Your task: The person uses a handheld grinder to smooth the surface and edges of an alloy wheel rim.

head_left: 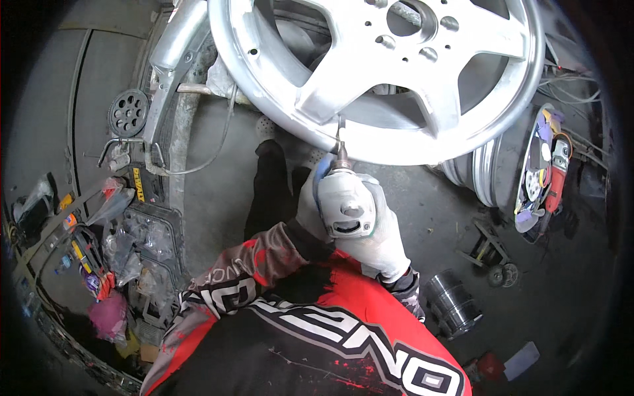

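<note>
Holding a grinder [348,206] at the near edge of a silver wheel [396,142].
White-gloved, the left hand [308,214] and right hand [382,241] wrap the grinder from either side, fingers curled around its body, though the body hides some fingertips. Its bit [341,134] points far, overlapping the wheel's near edge; whether they touch, I cannot tell. The wheel sits just beyond the hands, far and centre. To the right are a second rim [485,173], a red tool [557,181] and, nearer, a metal cylinder [454,305]; a pulley [127,112] is at far left.
</note>
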The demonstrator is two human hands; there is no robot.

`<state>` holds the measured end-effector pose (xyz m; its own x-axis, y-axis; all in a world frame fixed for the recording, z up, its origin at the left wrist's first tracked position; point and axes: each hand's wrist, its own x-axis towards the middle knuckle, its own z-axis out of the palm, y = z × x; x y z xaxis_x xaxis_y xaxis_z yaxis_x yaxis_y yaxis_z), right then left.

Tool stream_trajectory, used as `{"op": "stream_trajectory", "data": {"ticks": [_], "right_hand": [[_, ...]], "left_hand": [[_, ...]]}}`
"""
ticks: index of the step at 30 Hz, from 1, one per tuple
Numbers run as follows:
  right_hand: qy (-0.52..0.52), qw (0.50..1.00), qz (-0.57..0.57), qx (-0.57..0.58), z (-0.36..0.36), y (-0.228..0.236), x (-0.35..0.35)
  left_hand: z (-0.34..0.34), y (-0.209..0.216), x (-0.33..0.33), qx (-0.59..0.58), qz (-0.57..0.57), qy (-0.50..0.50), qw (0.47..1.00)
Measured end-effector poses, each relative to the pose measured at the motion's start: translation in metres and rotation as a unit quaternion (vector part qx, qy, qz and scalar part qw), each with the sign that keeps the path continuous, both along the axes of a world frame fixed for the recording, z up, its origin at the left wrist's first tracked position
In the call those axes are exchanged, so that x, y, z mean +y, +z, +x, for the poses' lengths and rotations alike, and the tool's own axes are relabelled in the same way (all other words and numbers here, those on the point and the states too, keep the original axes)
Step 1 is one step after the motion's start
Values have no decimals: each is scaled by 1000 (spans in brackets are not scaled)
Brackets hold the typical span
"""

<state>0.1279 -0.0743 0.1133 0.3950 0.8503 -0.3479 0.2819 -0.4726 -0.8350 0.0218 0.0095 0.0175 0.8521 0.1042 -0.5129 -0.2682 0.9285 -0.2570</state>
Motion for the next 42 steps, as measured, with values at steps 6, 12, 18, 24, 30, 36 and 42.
{"op": "stream_trajectory", "data": {"ticks": [6, 12, 18, 24, 30, 36, 42], "right_hand": [[-36, 999, -34, -21, 5, 4, -20], [-55, 995, -82, -16, 7, 6, -26], [-32, 998, -52, 15, -5, 5, -4], [-6, 1000, 5, 6, -4, 1, 0], [-19, 1000, 12, -15, -1, -2, -21], [-76, 991, -110, -3, 5, 8, -29], [-26, 999, -13, -26, -11, -7, -14]], "left_hand": [[19, -19, -28, -23, -73, 14, 997], [26, -16, -30, -36, -115, 22, 993], [0, -26, -15, -25, -41, 16, 999], [-4, -5, -3, 2, -21, 1, 1000], [12, -9, -21, -25, -91, 7, 996], [25, -20, -35, -64, -127, 4, 990], [-1, -10, -9, -58, -58, -24, 996]]}}
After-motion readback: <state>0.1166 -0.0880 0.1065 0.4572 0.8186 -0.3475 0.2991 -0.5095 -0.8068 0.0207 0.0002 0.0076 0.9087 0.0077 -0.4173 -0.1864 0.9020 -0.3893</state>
